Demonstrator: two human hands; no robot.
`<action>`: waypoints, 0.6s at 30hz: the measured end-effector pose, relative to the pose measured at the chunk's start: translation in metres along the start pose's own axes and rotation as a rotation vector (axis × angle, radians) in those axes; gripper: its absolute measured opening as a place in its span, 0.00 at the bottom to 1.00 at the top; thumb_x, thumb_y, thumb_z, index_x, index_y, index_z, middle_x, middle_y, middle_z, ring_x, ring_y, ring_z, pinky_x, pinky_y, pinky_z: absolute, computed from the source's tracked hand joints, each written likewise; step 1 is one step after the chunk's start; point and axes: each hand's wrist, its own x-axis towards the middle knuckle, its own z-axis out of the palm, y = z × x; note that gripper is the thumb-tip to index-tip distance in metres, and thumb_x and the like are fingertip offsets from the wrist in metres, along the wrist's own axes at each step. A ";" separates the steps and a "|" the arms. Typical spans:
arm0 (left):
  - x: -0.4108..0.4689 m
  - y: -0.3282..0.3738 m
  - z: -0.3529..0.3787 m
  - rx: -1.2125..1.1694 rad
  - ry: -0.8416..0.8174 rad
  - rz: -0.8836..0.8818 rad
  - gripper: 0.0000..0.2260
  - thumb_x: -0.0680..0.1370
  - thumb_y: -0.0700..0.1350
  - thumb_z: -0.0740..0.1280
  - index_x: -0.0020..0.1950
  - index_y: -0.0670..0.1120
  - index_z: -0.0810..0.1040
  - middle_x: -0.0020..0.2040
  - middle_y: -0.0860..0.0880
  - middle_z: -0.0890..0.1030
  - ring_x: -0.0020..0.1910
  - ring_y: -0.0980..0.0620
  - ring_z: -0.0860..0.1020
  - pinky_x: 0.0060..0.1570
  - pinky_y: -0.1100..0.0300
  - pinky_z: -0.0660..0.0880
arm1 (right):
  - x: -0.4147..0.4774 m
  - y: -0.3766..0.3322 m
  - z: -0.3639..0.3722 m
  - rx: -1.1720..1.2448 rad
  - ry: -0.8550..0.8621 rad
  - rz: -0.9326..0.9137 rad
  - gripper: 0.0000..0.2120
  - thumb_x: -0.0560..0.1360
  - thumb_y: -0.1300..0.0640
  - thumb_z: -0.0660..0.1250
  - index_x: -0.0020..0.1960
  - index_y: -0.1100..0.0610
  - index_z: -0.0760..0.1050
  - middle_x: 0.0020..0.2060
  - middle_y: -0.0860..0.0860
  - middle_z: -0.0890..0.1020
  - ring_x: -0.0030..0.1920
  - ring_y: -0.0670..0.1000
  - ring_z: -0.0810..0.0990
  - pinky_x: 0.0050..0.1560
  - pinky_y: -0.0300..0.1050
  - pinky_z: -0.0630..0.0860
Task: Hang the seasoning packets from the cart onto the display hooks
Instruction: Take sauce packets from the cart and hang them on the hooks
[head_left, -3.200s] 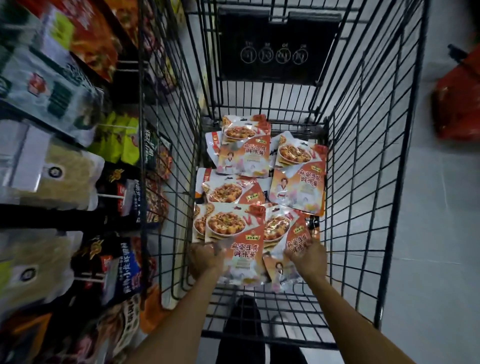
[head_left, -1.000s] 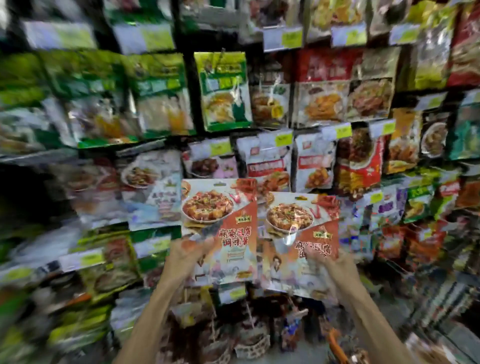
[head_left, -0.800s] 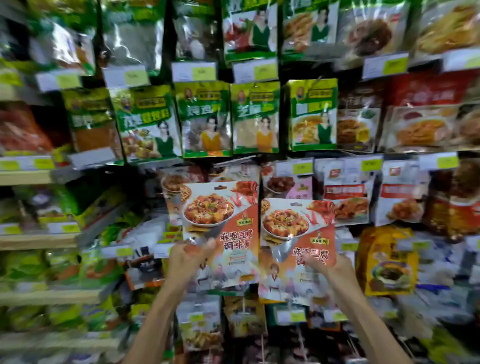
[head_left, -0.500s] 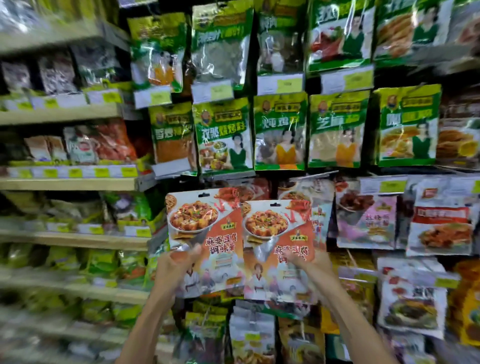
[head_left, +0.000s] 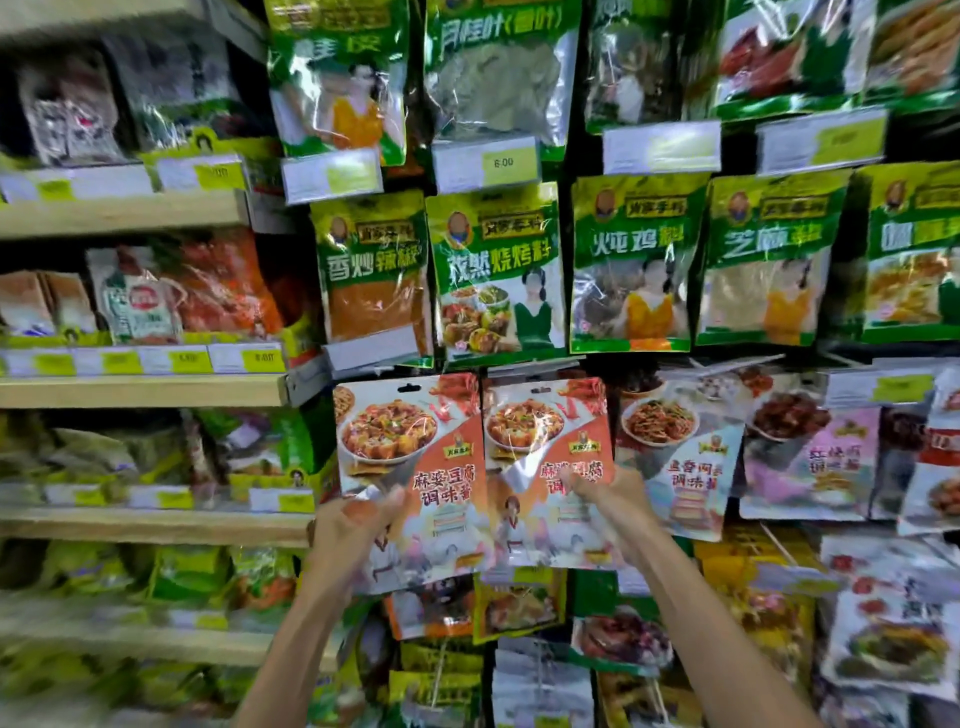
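Your left hand (head_left: 358, 530) pinches one mapo tofu seasoning packet (head_left: 410, 457) and your right hand (head_left: 610, 501) pinches a second packet (head_left: 545, 447). Both are gripped low and upright, leaving the hang holes (head_left: 409, 388) above your fingers free for a hook. No bare hook is discernible.

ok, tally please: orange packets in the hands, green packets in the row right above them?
Orange packets held: 2, left packet in the left hand, right packet in the right hand.
Green packets, row above: 5, the last cut by the frame edge.
Total: 7
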 end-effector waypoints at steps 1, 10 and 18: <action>0.000 -0.001 0.002 -0.004 -0.009 -0.006 0.19 0.72 0.45 0.73 0.21 0.49 0.76 0.20 0.53 0.75 0.20 0.61 0.72 0.22 0.71 0.67 | 0.001 0.001 0.001 -0.003 0.005 0.004 0.14 0.68 0.51 0.76 0.47 0.60 0.81 0.43 0.51 0.85 0.46 0.51 0.82 0.46 0.46 0.77; -0.009 -0.005 0.011 0.030 -0.014 -0.081 0.20 0.73 0.49 0.73 0.25 0.45 0.69 0.18 0.52 0.67 0.17 0.52 0.64 0.21 0.61 0.62 | 0.017 0.012 0.002 -0.022 0.006 -0.023 0.14 0.78 0.53 0.65 0.55 0.63 0.78 0.51 0.56 0.83 0.50 0.53 0.80 0.47 0.42 0.75; -0.018 0.002 0.030 -0.011 -0.090 -0.105 0.21 0.71 0.53 0.73 0.29 0.37 0.73 0.20 0.49 0.68 0.17 0.51 0.65 0.20 0.62 0.62 | -0.026 0.030 -0.002 -0.212 0.328 -0.266 0.14 0.80 0.53 0.61 0.63 0.57 0.71 0.55 0.49 0.78 0.53 0.46 0.75 0.52 0.40 0.71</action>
